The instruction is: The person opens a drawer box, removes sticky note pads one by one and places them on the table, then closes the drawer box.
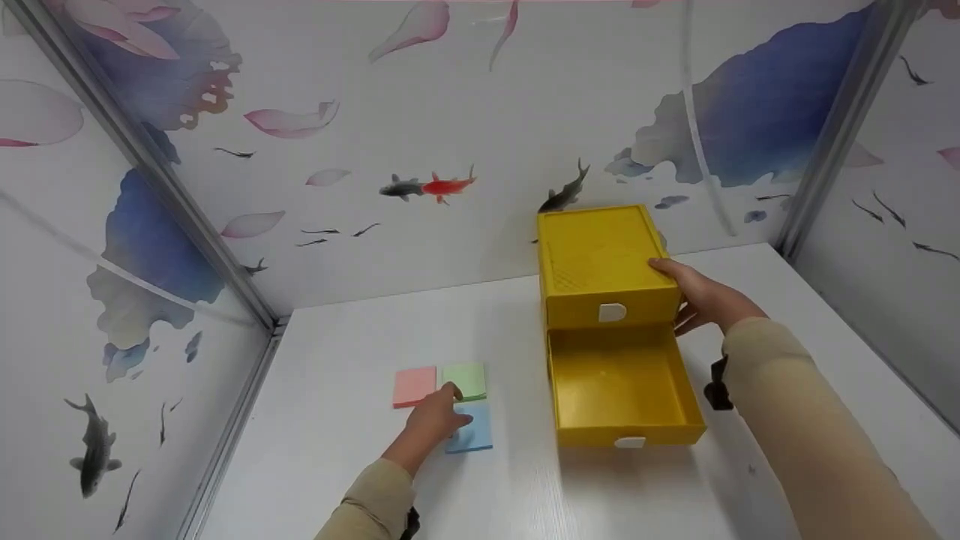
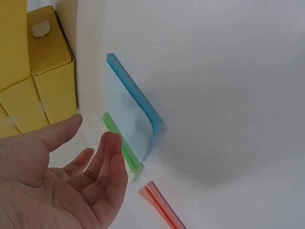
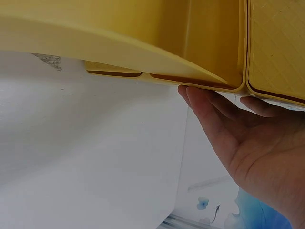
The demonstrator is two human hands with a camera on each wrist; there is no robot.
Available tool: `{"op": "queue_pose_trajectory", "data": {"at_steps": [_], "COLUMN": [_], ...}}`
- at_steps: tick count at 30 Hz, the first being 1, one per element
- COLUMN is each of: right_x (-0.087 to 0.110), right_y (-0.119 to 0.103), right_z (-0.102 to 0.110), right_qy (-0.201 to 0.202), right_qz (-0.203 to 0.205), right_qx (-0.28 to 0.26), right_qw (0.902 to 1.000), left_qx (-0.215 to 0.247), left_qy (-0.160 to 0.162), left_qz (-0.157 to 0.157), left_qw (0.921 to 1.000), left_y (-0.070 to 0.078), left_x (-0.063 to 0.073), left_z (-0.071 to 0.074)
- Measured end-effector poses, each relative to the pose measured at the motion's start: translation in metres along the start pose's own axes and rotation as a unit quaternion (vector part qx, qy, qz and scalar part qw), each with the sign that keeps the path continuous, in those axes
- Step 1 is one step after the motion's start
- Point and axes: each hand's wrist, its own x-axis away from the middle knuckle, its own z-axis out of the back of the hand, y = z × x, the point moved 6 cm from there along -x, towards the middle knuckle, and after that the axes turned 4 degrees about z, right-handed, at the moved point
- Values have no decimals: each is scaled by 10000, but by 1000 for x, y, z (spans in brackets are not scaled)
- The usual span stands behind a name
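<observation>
- We see one yellow drawer unit, set close before the patterned back panel; white tabletop extends to its left, right and front.
- We count two white handles on it in the head view: the upper drawer is pushed in, while the lower drawer juts from the unit's front, its inside bare.
- We count three sticky-note pads, all left of the unit: the pink pad farthest from it, the green pad nearer, and the blue pad level with the pulled-out drawer's front part.
- We see a strip of tabletop between the unit's left side and the pads, and narrow gaps between pad edges.
- We see the left hand, left of the unit, over the blue and green pads, thumb and fingers apart, holding nothing.
- We see the right hand at the unit's right side, thumb on its top edge, fairly straight fingers against the side wall, not clamped round it.
</observation>
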Motion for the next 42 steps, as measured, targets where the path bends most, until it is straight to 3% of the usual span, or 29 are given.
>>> {"op": "queue_pose_trajectory", "data": {"at_steps": [7,15,27,36,42], "right_x": [1,2,1,0,0], "right_y": [0,1,3,1,1], "right_z": [0,0,1,0,0], "right_qy": [72,61,-60,-73,-90], "right_qz": [-4,-3,-89,-116,-104], "right_qx": [-3,-10,-88,-167,-175], "right_qw": [10000,10000,9999,9998,9998], "left_qx": [78,331,507,487,485], "left_qy": [-69,-191,-437,-696,-738], "left_qz": [-443,-1044,-1648,-1870,-1813], "left_qw": [9990,9938,9841,9787,9794], "left_y": [22,44,79,101,109], "left_x": [13,25,42,45,46], "left_z": [1,-6,-20,-38,-42]}}
